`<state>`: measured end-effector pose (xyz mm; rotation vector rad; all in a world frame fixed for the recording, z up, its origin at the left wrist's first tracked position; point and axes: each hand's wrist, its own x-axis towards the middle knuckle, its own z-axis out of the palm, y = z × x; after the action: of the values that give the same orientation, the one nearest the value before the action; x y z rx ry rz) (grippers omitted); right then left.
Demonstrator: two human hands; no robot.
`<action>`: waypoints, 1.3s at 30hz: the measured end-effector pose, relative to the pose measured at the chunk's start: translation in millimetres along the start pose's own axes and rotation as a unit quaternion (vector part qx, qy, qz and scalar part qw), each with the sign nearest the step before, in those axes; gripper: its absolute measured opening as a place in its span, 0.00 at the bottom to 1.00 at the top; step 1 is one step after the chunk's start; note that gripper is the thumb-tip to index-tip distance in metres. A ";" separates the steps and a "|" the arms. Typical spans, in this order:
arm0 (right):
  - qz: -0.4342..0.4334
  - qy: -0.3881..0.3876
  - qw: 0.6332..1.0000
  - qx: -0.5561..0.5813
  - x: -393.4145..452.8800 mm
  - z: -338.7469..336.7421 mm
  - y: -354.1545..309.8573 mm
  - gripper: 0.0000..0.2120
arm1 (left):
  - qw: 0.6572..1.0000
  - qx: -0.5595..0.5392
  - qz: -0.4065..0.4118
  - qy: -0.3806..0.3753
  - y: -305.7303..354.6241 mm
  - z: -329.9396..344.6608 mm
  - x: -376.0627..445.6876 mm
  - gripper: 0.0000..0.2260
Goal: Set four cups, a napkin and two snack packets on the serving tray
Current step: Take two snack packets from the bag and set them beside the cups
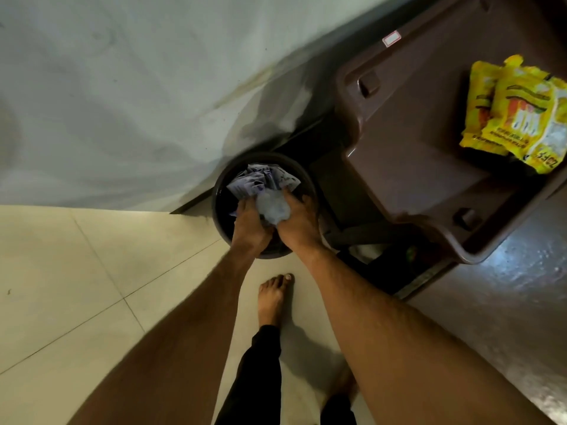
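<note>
A pale, stained plaster wall (122, 102) meets a cream tiled floor (76, 286) with thin grout lines. A dark glossy stone counter (506, 302) stands at right, dimly lit.

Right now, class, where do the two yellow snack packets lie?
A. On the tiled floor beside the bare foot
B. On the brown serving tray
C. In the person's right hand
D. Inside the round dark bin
B: the yellow snack packets lie overlapping on the brown serving tray, well apart from both hands, which are down at the round dark bin.
</note>
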<state>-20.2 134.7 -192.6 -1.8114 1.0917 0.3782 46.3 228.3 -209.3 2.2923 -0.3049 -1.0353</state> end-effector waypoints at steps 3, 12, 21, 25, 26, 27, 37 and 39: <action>-0.002 -0.004 1.000 0.001 -5.2 8.4 11.7 0.35 | 0.999 0.028 -0.018 0.002 -3.4 -0.6 -4.4 0.35; -0.035 -0.023 0.999 0.002 -8.4 12.4 26.7 0.38 | 0.999 -0.004 -0.007 0.035 14.7 -1.0 -26.5 0.36; -0.163 0.061 0.983 -0.058 -45.8 -29.7 8.7 0.34 | 0.992 0.006 0.088 0.090 56.0 -11.7 -58.0 0.28; -0.214 0.091 0.971 -0.056 -77.7 -66.3 -14.3 0.35 | 0.983 0.012 0.139 0.120 86.0 -24.1 -78.1 0.29; -0.222 0.093 0.969 -0.051 -86.1 -75.5 -20.3 0.35 | 0.981 0.002 0.151 0.125 94.3 -26.6 -84.7 0.29; -0.230 0.101 0.967 -0.043 -95.4 -90.7 -26.1 0.35 | 0.977 -0.008 0.171 0.129 109.3 -29.1 -92.4 0.29; -0.220 0.321 0.921 -0.025 -123.7 -224.4 -35.1 0.30 | 0.931 -0.066 0.327 0.147 225.8 -13.4 -107.8 0.25; -0.181 0.364 0.913 -0.020 -117.2 -249.9 -21.5 0.29 | 0.936 -0.066 0.321 0.131 247.3 2.5 -100.2 0.25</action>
<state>-116.6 -12.9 20.9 -2.2021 1.1871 -0.5510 -13.9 74.1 -0.1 1.9607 -0.7804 -0.3996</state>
